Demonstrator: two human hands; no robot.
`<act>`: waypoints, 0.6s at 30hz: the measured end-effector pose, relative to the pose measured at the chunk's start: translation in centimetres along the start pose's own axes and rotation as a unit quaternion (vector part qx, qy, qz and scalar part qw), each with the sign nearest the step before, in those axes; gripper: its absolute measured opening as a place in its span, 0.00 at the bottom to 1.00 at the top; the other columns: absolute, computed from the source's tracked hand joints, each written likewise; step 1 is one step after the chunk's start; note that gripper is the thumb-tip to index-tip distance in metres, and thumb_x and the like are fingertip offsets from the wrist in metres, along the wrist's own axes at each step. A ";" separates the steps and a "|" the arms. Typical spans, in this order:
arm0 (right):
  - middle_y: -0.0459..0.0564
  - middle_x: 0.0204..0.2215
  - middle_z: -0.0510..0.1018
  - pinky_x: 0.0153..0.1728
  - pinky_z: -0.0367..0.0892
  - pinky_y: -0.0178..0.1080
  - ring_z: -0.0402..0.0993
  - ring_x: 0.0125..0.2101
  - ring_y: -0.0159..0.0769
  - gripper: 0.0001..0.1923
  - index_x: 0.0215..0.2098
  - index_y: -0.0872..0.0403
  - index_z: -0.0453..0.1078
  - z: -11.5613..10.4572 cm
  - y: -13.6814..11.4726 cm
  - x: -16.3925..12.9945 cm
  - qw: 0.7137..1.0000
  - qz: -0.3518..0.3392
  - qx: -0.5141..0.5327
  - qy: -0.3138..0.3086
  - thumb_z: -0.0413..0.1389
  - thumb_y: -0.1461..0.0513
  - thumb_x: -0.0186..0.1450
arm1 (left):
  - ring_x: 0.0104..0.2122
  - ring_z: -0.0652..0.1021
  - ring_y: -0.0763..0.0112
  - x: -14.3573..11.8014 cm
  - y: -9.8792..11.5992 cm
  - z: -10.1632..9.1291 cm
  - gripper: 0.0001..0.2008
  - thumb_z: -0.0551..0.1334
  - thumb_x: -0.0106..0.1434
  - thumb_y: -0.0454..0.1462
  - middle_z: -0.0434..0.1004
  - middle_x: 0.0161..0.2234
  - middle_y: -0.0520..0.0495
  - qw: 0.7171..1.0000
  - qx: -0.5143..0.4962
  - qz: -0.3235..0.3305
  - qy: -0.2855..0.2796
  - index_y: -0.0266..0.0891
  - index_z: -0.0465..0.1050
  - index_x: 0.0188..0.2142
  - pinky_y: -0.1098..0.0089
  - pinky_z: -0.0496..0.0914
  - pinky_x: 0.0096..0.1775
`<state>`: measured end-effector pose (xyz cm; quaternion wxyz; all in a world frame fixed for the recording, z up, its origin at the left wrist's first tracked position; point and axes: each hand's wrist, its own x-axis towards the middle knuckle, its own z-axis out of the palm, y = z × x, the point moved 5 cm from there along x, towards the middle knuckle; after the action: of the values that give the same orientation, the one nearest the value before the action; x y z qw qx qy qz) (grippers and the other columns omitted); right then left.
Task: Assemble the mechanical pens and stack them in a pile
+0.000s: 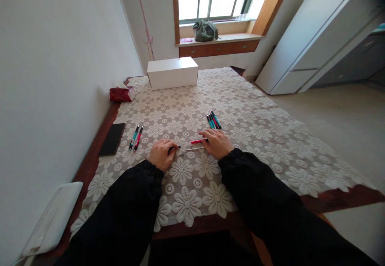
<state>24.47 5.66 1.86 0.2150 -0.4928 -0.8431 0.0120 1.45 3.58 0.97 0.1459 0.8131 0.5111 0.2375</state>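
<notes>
My left hand point(163, 153) is closed in a pinch on a small black pen part point(172, 149), just above the lace tablecloth. Opposite it, my right hand point(219, 142) has its fingers curled over a red pen barrel point(197, 141) and a thin pale rod like a pen refill point(195, 149). Both stick out toward the left hand; the fingers hide their other ends. Beyond the right hand lies a group of several teal and red pens point(213, 119). To the left, a teal pen point(134, 137) and a red pen point(138, 138) lie side by side.
A black notebook-like slab point(112, 139) lies near the table's left edge. Farther back are a red packet point(121, 94) and a long white box point(173, 73). A white device point(54, 218) sits at the near left corner, by the wall. White flowered lace point(186, 206) covers the table.
</notes>
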 end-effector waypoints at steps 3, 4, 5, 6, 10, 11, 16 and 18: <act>0.52 0.44 0.78 0.48 0.61 0.45 0.71 0.46 0.46 0.12 0.49 0.52 0.73 0.2 -0.4 0.0 1.000 -0.010 0.008 -0.008 0.56 0.66 0.68 | 0.47 0.77 0.60 0.0 0.0 0.0 0.08 0.62 0.64 0.29 0.81 0.43 0.51 1.000 0.003 0.001 0.002 0.45 0.76 0.37 0.59 0.68 0.51; 0.52 0.42 0.78 0.47 0.61 0.45 0.71 0.46 0.46 0.10 0.47 0.52 0.73 0.4 -0.5 0.0 1.000 -0.014 0.007 -0.015 0.56 0.66 0.68 | 0.47 0.76 0.60 0.0 0.0 0.0 0.08 0.62 0.64 0.29 0.81 0.43 0.51 1.000 0.003 0.002 0.003 0.45 0.76 0.36 0.58 0.68 0.51; 0.52 0.41 0.78 0.46 0.61 0.45 0.71 0.45 0.46 0.08 0.46 0.52 0.73 0.5 -0.5 0.0 1.000 -0.017 0.005 -0.021 0.57 0.65 0.68 | 0.47 0.76 0.59 -0.1 0.0 0.0 0.08 0.62 0.64 0.29 0.81 0.44 0.51 1.000 0.003 0.003 0.004 0.45 0.76 0.36 0.58 0.68 0.51; 0.52 0.41 0.78 0.46 0.62 0.45 0.71 0.45 0.46 0.07 0.45 0.52 0.73 0.6 -0.6 -0.1 1.000 -0.020 0.005 -0.023 0.57 0.65 0.69 | 0.47 0.76 0.59 -0.1 0.0 0.0 0.08 0.62 0.64 0.29 0.81 0.44 0.51 1.000 0.002 0.004 0.004 0.45 0.76 0.37 0.58 0.67 0.51; 0.52 0.43 0.77 0.47 0.62 0.44 0.70 0.46 0.45 0.07 0.44 0.52 0.72 0.3 -0.8 0.0 0.999 -0.028 0.030 0.010 0.56 0.66 0.69 | 0.47 0.76 0.60 -0.1 0.1 0.0 0.09 0.62 0.64 0.29 0.81 0.44 0.51 1.000 -0.003 0.002 0.000 0.45 0.77 0.36 0.58 0.68 0.51; 0.52 0.42 0.77 0.47 0.63 0.44 0.70 0.46 0.44 0.06 0.44 0.52 0.72 0.2 -1.0 0.0 0.998 -0.035 0.041 0.019 0.56 0.66 0.69 | 0.48 0.76 0.60 -0.1 0.1 0.0 0.09 0.62 0.63 0.29 0.81 0.44 0.51 1.000 -0.005 0.002 0.001 0.45 0.77 0.36 0.58 0.68 0.51; 0.51 0.37 0.76 0.45 0.63 0.43 0.69 0.41 0.42 0.06 0.39 0.52 0.74 0.1 -2.2 -0.1 0.993 -0.103 0.065 0.002 0.55 0.64 0.72 | 0.48 0.76 0.59 -0.1 0.4 -0.4 0.10 0.62 0.61 0.28 0.80 0.44 0.49 1.000 -0.012 0.009 0.023 0.44 0.77 0.35 0.57 0.68 0.52; 0.51 0.37 0.76 0.44 0.63 0.43 0.69 0.41 0.42 0.06 0.40 0.52 0.75 0.3 -2.4 -0.1 0.992 -0.115 0.056 -0.010 0.55 0.63 0.72 | 0.48 0.76 0.59 -0.1 0.5 -0.5 0.10 0.62 0.59 0.28 0.79 0.45 0.49 0.999 -0.014 0.011 0.026 0.44 0.78 0.35 0.57 0.68 0.53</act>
<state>22.44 4.38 2.08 0.2338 -0.3799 -0.8941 0.0390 1.58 3.24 1.59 0.1415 0.8098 0.5025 0.2678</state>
